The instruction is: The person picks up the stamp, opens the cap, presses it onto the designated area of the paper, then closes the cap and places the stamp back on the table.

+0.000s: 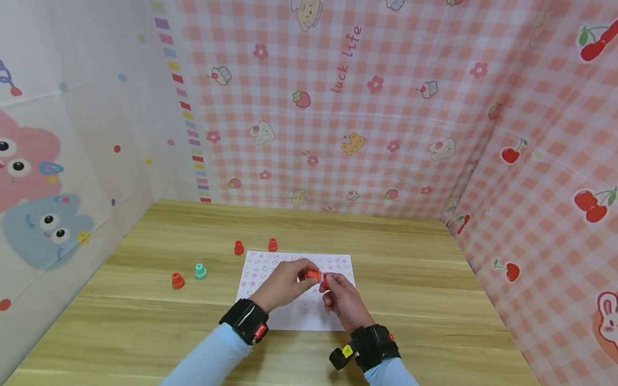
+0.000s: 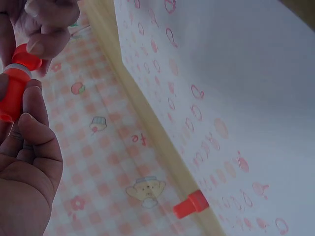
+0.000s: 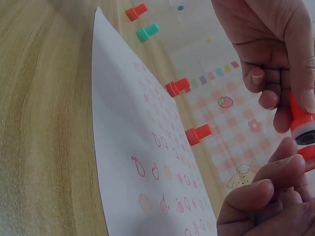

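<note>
Both hands (image 1: 318, 287) | pinch orange stamp (image 1: 314, 275) | above paper (image 1: 299, 316)

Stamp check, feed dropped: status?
Left hand and right hand both grip the stamp above the paper. Nothing blocking.

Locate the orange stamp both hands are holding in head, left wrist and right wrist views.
Head: orange stamp at centre, between left hand and right hand, above the stamped paper.
Left wrist: top left edge, pinched by fingers.
Right wrist: right edge, partly cut off.
Shared landmark: the stamped paper.
</note>
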`<action>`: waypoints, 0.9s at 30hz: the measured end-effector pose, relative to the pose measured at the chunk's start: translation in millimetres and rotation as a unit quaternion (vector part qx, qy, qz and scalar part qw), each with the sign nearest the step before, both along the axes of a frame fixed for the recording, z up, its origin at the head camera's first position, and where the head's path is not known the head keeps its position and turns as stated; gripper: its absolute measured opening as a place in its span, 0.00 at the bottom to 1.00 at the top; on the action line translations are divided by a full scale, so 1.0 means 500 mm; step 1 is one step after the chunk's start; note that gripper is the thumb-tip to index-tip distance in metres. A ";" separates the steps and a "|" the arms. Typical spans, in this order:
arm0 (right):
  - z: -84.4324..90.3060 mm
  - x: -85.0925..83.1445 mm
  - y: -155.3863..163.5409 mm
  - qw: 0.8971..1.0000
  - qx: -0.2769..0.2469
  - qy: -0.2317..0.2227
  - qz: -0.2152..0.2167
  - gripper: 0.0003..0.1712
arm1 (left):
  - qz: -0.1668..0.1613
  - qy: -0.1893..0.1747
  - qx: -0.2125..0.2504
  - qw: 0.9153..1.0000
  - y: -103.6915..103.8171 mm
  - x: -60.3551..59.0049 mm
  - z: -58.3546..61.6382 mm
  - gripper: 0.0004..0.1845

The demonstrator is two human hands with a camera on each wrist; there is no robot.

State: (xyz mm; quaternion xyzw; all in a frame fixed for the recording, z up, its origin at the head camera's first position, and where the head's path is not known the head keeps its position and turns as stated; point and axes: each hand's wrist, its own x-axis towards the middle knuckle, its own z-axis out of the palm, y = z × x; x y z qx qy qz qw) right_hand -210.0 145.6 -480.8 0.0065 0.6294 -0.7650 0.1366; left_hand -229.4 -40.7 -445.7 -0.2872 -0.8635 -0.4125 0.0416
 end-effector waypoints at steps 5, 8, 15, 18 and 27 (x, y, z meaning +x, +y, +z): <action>0.000 0.002 0.001 1.000 0.006 0.004 -0.003 0.18 | -0.003 -0.011 0.005 1.000 0.009 0.000 -0.006 0.07; 0.001 0.003 0.002 1.000 0.003 0.007 -0.003 0.17 | -0.004 -0.026 0.002 1.000 0.014 0.000 -0.007 0.07; -0.001 0.003 0.003 1.000 -0.022 0.007 -0.004 0.13 | 0.003 -0.026 0.017 1.000 0.026 0.003 -0.016 0.07; -0.004 0.002 0.003 0.999 -0.037 0.007 -0.004 0.12 | 0.014 -0.026 0.033 0.999 0.031 0.007 -0.020 0.07; 0.000 -0.004 0.004 0.998 -0.052 0.017 -0.015 0.10 | 0.039 -0.055 0.080 0.995 0.046 0.014 -0.022 0.05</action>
